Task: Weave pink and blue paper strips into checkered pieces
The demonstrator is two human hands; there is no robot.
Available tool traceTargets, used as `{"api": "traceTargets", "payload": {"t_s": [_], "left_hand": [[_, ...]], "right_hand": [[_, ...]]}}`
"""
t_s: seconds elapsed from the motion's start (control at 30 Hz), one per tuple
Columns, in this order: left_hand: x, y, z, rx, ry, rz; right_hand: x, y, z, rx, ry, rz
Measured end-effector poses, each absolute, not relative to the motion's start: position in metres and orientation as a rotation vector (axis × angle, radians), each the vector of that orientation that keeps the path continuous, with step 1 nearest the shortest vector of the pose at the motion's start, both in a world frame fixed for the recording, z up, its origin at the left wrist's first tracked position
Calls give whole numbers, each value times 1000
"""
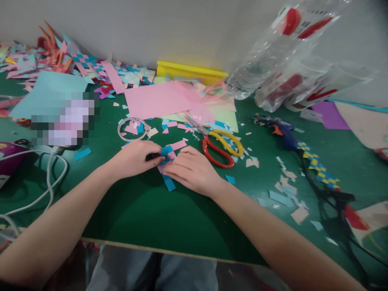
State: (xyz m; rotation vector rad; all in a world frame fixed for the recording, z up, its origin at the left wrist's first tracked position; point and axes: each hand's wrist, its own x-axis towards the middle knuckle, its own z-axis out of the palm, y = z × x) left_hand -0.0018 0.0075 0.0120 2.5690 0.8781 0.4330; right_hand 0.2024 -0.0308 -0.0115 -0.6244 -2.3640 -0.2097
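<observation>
Between my two hands is a small woven piece of blue and pink paper strips (167, 152), one pink end pointing up right and a blue end hanging down. My left hand (141, 158) pinches its left edge between thumb and fingers. My right hand (194, 169) holds its right side, fingers pressed together over part of it. Scissors (218, 147) with one red and one yellow handle lie just beyond my right hand. A roll of clear tape (132, 129) lies behind my left hand. Pink sheets (157, 99) are spread farther back.
A phone (71, 123) with a white cable (50, 182) is at the left, near a light blue sheet (57, 89). Bottles and plastic cups (303, 79) stand back right. A yellow bar (190, 72) is by the wall. Paper scraps (286, 188) and a dark cord (315, 178) lie right.
</observation>
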Motion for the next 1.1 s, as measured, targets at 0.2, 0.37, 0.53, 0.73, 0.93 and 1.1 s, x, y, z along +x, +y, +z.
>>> {"api": "traceTargets", "payload": {"t_s": [0.2, 0.37, 0.53, 0.73, 0.93, 1.1], "left_hand": [[-2, 7, 13, 2555, 867, 425], [-2, 7, 14, 2547, 879, 415], [-1, 7, 13, 2551, 879, 408], [-1, 6, 13, 2567, 870, 423], [-1, 5, 14, 2545, 869, 407], [-1, 6, 13, 2552, 871, 411]], "right_hand": [[200, -31, -13, -584, -2346, -341], [199, -31, -15, -612, -2376, -327], [198, -31, -16, -628, -2402, -324], [197, -29, -15, -666, -2423, -309], [196, -27, -16, -705, -2450, -235], [198, -26, -15, -744, -2526, -132]]}}
